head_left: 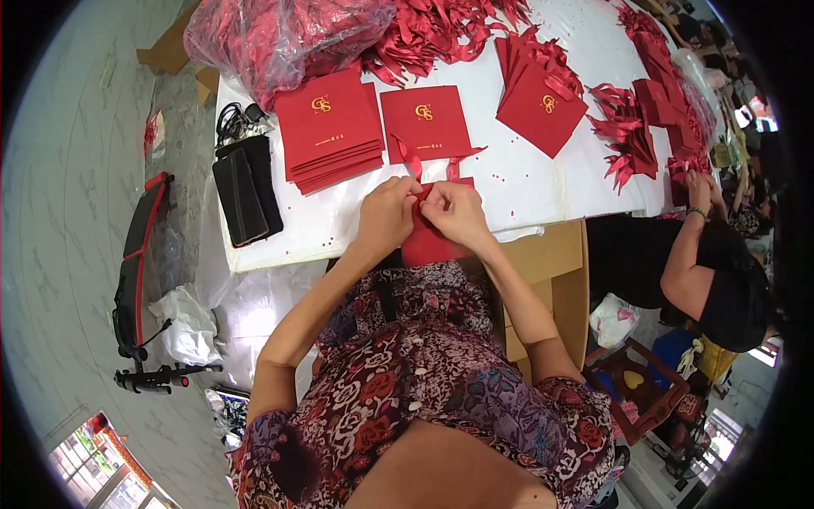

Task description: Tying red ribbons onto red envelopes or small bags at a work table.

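Note:
At the table's near edge, a flat red gift bag (431, 247) hangs over the side, between my two hands. My left hand (388, 212) pinches at its upper edge, next to a red ribbon (410, 158) that sticks up. The fingertips of my right hand (458, 214) are closed on the same upper edge, almost touching the left ones. What exactly each fingertip grips there is too small to tell. Just beyond lies another flat red bag (424, 114) with gold printing. To its left is a stack of similar red bags (329, 127).
A plastic-wrapped red bundle (280, 38) and a ribbon heap (432, 34) cover the far side. Fanned ribboned bags (543, 106) lie right. A black pouch (244, 193) sits left. Below the table's right edge stands a cardboard box (551, 254); a co-worker's arm (688, 246) is beyond.

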A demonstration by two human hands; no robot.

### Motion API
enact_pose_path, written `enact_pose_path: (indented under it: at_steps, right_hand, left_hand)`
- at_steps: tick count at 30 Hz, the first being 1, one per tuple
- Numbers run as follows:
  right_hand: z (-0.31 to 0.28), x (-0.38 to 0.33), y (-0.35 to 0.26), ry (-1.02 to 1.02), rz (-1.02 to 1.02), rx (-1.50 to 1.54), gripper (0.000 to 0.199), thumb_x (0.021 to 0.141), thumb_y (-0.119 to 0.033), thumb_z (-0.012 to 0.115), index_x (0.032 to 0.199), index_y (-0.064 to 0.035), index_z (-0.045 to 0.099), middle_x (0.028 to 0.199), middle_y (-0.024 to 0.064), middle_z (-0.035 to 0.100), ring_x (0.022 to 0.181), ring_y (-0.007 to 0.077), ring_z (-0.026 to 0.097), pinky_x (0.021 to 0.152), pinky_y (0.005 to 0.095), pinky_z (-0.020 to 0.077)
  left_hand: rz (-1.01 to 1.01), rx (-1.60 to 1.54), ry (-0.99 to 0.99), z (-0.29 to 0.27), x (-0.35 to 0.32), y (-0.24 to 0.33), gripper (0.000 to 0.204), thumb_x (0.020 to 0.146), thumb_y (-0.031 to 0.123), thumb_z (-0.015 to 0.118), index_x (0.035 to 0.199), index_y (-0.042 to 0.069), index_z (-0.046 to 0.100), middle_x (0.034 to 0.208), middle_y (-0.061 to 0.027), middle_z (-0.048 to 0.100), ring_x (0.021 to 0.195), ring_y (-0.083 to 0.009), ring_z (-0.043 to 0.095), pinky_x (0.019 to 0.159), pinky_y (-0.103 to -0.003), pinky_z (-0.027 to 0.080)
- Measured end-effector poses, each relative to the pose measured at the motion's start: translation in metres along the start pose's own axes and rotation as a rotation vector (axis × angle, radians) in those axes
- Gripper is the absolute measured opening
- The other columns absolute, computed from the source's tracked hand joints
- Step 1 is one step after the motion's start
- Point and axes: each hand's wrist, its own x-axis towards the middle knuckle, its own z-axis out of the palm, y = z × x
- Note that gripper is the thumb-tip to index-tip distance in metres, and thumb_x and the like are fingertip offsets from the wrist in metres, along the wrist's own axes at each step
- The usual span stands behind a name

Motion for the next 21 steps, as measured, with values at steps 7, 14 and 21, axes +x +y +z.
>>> enact_pose_path:
  at_steps: [7, 14, 21]
  right_hand:
    - [0.001, -0.008, -0.021, 0.07, -0.095, -0.243, 0.017, 0.08, -0.017, 0.068, 0.075, -0.0027, 0.062, 0.063, 0.0129, 0.063, 0.061, 0.0312, 0.065, 0.057, 0.0407, 0.0504]
    - [-0.033, -0.007, -0.025, -0.151, -0.1, 0.025, 0.019, 0.088, -0.018, 0.065, 0.086, 0.0004, 0.065, 0.08, 0.0169, 0.066, 0.073, 0.0364, 0.065, 0.067, 0.042, 0.0513]
    - [-0.04, 0.035, 0.019, -0.467, -0.059, 0.176, 0.017, 0.09, -0.015, 0.064, 0.09, 0.0002, 0.072, 0.076, 0.0103, 0.071, 0.07, 0.0145, 0.065, 0.067, 0.0306, 0.0504]
  left_hand:
    - [-0.033, -0.06, -0.008, 0.008, -0.004, 0.0, 0.012, 0.085, 0.002, 0.064, 0.096, 0.004, 0.064, 0.089, -0.0143, 0.067, 0.076, -0.0327, 0.067, 0.07, -0.039, 0.053]
    - [-0.04, -0.051, -0.071, -0.001, 0.002, -0.005, 0.015, 0.082, 0.007, 0.072, 0.093, 0.004, 0.062, 0.085, -0.0131, 0.064, 0.073, -0.0318, 0.063, 0.067, -0.04, 0.05]
    - [0.138, -0.054, -0.069, 0.008, -0.007, 0.006, 0.012, 0.081, 0.004, 0.07, 0.091, 0.004, 0.062, 0.085, -0.0123, 0.061, 0.083, -0.0327, 0.06, 0.072, -0.04, 0.048]
